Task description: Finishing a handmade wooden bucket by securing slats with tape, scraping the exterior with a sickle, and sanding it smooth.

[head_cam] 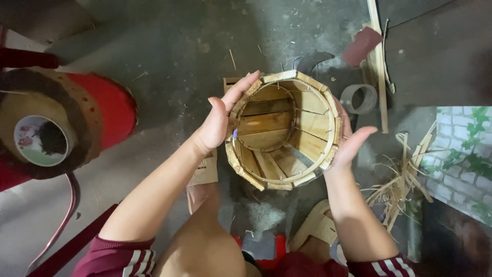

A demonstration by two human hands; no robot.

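Grey concrete floor (179,46) lay below. Between them, the left hand (218,120) and right hand (351,141) pressed flat, open palms against a wooden bucket's (282,131) sides.

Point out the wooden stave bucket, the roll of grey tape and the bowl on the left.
Wooden stave bucket (266,123): head view, on an inner wall stave.
Roll of grey tape (346,97): head view, on its left rim.
Bowl (25,134): head view, on its pale flowered inner wall.
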